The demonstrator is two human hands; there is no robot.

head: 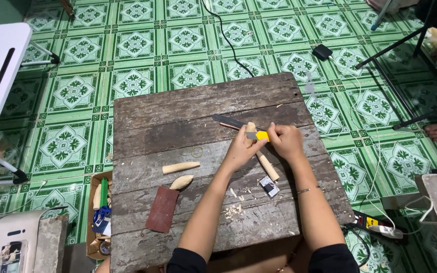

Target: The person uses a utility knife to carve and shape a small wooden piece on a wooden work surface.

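Both hands meet over the middle of the worn wooden desk (142,108): the left hand (240,150) is closed around a pale wooden stick (268,167) to steady it, while the right hand (285,141) grips a yellow cutter (260,135) against its upper end. Shavings (234,210) lie below; two carved pieces (180,174) and sandpaper (162,208) rest aside, within reach

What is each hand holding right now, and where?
Left hand grips the wooden stick near its upper end; right hand holds the yellow utility knife by its handle.
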